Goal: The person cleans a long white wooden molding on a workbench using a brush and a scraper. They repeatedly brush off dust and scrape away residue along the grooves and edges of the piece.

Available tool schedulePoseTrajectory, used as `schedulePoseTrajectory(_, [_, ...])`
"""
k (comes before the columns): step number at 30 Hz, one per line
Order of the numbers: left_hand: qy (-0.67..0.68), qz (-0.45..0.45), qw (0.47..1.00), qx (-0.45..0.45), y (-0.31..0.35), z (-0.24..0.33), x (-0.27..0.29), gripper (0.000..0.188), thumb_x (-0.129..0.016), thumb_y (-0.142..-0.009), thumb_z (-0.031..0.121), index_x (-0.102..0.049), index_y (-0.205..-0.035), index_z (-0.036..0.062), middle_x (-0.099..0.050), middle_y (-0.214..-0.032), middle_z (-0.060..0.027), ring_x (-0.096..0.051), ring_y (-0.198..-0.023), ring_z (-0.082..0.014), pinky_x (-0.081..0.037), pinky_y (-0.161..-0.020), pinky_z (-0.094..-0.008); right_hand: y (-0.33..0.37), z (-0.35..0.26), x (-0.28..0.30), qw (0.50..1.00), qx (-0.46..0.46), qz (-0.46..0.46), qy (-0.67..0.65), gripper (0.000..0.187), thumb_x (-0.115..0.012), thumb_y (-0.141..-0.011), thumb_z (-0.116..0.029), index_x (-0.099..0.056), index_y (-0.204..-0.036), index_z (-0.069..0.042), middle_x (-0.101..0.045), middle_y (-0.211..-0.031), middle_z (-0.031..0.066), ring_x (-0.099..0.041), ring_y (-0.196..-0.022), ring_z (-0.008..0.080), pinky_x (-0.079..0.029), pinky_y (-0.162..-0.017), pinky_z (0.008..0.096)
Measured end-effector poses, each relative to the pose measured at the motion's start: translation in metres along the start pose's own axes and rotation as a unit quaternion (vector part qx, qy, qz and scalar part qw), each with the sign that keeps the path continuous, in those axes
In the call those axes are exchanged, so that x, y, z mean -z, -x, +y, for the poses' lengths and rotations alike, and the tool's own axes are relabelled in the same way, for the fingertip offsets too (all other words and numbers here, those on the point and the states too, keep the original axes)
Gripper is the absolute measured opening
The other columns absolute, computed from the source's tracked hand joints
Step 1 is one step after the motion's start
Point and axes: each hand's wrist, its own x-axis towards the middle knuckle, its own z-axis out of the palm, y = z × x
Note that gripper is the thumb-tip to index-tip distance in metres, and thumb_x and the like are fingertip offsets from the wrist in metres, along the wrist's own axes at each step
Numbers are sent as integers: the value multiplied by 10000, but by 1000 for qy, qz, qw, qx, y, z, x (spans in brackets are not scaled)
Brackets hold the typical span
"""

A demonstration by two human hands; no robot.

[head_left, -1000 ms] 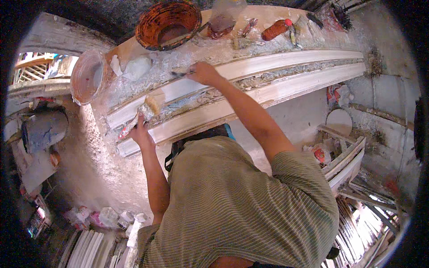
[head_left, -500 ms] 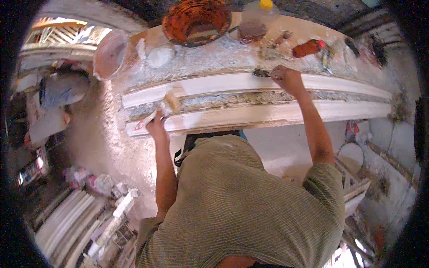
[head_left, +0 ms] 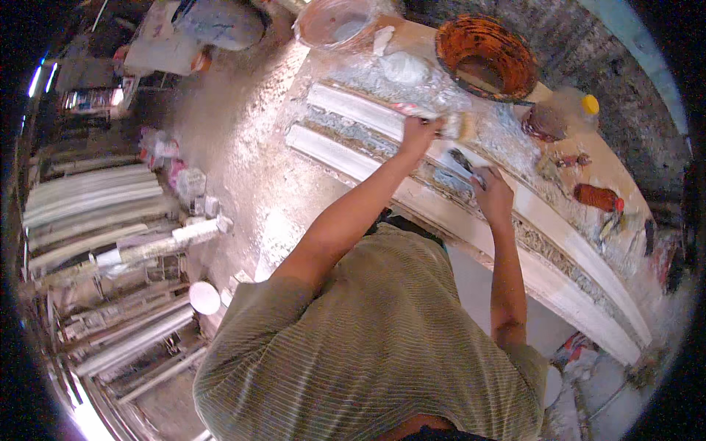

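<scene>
Two long white moulding strips lie side by side on the bench, a far strip (head_left: 353, 106) and a near strip (head_left: 331, 151). My left hand (head_left: 419, 138) is closed around a paintbrush (head_left: 462, 127) with pale bristles and a red-and-white handle, above the far strip. Close by on the right, my right hand (head_left: 494, 192) grips a small dark-ended tool (head_left: 461, 159) over the same strip. Blur hides whether that tool is a scraper or a brush, and whether either tip touches the strip.
Behind the strips stand an orange-stained bucket (head_left: 450, 45), a yellow-capped clear jug (head_left: 562, 114) and a red-capped bottle (head_left: 597, 197). A whitish tub (head_left: 323, 29) sits at the bench's far left end. Stacked white lengths (head_left: 95, 195) lie off to the left.
The whole view has turned, so the bench now slants down to the right. My left hand has carried the paintbrush from the strips' left end toward my right hand.
</scene>
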Motion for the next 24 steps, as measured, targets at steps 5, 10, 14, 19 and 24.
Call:
schedulePoseTrajectory(5, [-24, -74, 996, 47, -20, -17, -18, 555, -744, -812, 210, -497, -1270, 18, -599, -1163, -96, -613, -974, -201, -511, -807, -351, 26, -4, -8, 996, -20, 74, -34, 258, -655, -859, -254, -674, -1087, -136, -637, -1081, 100, -636, -940, 334, -518, -779, 422])
schedulePoseTrajectory(10, [-16, -39, 998, 49, -15, -15, 55, 524, -751, -799, 131, -510, -1256, 44, -606, -1133, -86, -612, -890, -173, -510, -746, -304, 20, -37, -35, 993, -60, 79, -62, 280, -659, -869, -283, -674, -1093, -116, -650, -1084, 114, -642, -966, 336, -513, -807, 412])
schedulePoseTrajectory(14, [1, 78, 996, -40, -2, -8, 185, 302, -690, -834, 45, -613, -1124, 85, -647, -980, -60, -612, -872, -150, -509, -763, -302, 2, -100, -67, 996, -15, 58, -61, 283, -655, -873, -296, -675, -1098, -125, -655, -1110, 132, -644, -988, 333, -516, -840, 399])
schedulePoseTrajectory(19, [-252, 339, 894, -148, -8, -27, 364, 219, -703, -814, 86, -635, -1015, 32, -621, -1002, -104, -568, -957, -236, -444, -883, -353, -25, -203, -135, 997, 54, -49, 4, 284, -632, -884, -311, -669, -1111, -146, -639, -1085, 117, -650, -939, 328, -525, -776, 431])
schedulePoseTrajectory(24, [-129, 214, 966, -64, -2, -15, 414, 173, -659, -852, 89, -649, -1015, 32, -649, -997, -84, -594, -903, -193, -467, -850, -318, -116, -184, -163, 981, -35, 91, 167, 251, -661, -842, -349, -633, -931, -116, -602, -1088, 159, -635, -865, 388, -521, -723, 497])
